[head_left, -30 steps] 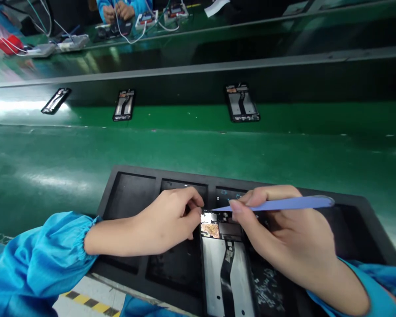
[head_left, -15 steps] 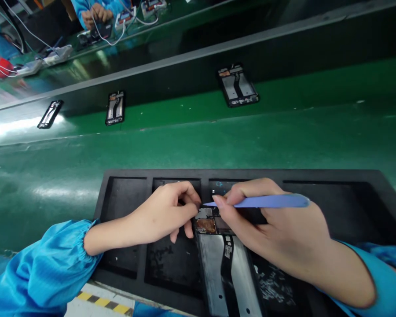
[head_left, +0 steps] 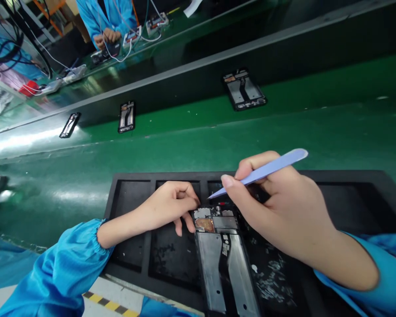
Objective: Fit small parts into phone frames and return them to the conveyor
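The right hand pinches a blue pry tool like a pen, its tip at the top edge of the open phone frame lying in the black tray. The left hand, fingers curled, grips the frame's top-left corner. The frame looks light, thin and fragile, so it is best held by its rims. More frames lie beyond on the green belt.

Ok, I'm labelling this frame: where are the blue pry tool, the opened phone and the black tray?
blue pry tool (head_left: 277, 164): head view, on the flat handle past the fingers.
opened phone (head_left: 211, 264): head view, on its left metal plate.
black tray (head_left: 343, 177): head view, on its far rim.
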{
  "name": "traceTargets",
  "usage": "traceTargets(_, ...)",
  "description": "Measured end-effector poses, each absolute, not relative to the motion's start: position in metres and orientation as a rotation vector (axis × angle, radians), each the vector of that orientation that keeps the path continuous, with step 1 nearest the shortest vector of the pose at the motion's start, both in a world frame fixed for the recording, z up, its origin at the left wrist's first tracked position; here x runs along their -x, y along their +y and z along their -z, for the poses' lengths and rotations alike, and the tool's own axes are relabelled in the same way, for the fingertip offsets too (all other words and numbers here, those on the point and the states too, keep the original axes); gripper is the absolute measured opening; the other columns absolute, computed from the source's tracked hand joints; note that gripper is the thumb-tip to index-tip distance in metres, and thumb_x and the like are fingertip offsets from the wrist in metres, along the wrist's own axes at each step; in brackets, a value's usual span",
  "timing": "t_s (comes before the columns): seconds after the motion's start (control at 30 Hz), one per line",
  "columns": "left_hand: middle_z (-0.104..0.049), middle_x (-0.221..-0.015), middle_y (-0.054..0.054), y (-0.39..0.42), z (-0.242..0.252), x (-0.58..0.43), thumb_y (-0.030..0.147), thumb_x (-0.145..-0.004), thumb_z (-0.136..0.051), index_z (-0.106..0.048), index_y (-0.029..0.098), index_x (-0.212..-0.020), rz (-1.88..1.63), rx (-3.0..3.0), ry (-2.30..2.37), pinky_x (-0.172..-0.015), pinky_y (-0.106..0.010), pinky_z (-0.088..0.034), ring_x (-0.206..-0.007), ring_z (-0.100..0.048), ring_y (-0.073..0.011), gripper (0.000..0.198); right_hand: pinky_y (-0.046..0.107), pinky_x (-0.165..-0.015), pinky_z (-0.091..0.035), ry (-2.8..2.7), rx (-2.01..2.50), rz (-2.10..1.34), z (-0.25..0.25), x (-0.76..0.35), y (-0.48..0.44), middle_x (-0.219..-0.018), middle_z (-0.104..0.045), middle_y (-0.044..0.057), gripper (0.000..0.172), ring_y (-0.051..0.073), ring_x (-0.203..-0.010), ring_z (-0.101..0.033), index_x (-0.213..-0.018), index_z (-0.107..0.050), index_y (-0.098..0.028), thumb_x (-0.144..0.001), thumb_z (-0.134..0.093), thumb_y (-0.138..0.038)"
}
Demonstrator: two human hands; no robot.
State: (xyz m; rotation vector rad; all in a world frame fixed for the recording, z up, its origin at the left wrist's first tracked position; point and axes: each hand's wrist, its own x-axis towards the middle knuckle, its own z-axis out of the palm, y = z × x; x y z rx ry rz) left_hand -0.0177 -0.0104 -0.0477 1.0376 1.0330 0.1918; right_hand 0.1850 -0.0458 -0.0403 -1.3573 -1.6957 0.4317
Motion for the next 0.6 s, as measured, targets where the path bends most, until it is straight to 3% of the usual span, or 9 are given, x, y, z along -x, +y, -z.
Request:
traceTargets(0.13,-0.061,-0.056,0.004,-0.011,0.046,0.017,0.017,-0.074,-0.062,-0.054,0.017,-0.076,-0.208,-1.055,1.054,-0.032,-0.016,-0.049,-0.048,-0.066,-0.014,0.008,0.025,-0.033,-0.028,-1.653,1.326,-0.515,0.041,-0.187,-0.044,-0.047,-0.045,-0.01,0.019,0.008,-0.031,-0.039,-0.082,-0.047,-0.026,-0.089,-0.064,-0.021)
traceTargets(0.4,-0.06,-0.057,0.003,-0.012,0.042,0.013,0.02,-0.073,-0.065,-0.054,0.016,-0.074,-0.199,-1.059,1.087,-0.035,-0.017,-0.052,-0.046,-0.064,-0.0127,0.012,0.025,-0.034,-0.032,-1.592,1.318,-0.593,0.044,-0.189,-0.042,-0.047,-0.045,-0.01,0.018,0.009,-0.032,-0.041,-0.083,-0.049,-0.026,-0.088,-0.065,-0.021)
traceTargets(0.5,-0.061,-0.057,0.003,-0.013,0.043,0.013,0.018,-0.07,-0.064,-0.054,0.016,-0.074,-0.211,-1.074,1.092,-0.036,-0.018,-0.052,-0.045,-0.063,-0.0124,0.011,0.024,-0.038,-0.039,-1.518,1.334,-0.59,0.045,-0.191,-0.039,-0.056,-0.057,-0.006,0.009,0.011,-0.04,-0.053,-0.087,-0.058,-0.024,-0.09,-0.067,-0.025)
traceTargets(0.6,-0.061,-0.057,0.004,-0.015,0.043,0.015,0.016,-0.068,-0.064,-0.055,0.016,-0.075,-0.24,-1.093,1.088,-0.037,-0.018,-0.053,-0.045,-0.063,-0.0122,0.011,0.025,-0.051,-0.05,-1.458,1.325,-0.536,0.036,-0.199,-0.03,-0.079,-0.072,0.001,0.008,0.014,-0.06,-0.066,-0.097,-0.07,-0.022,-0.092,-0.066,-0.028)
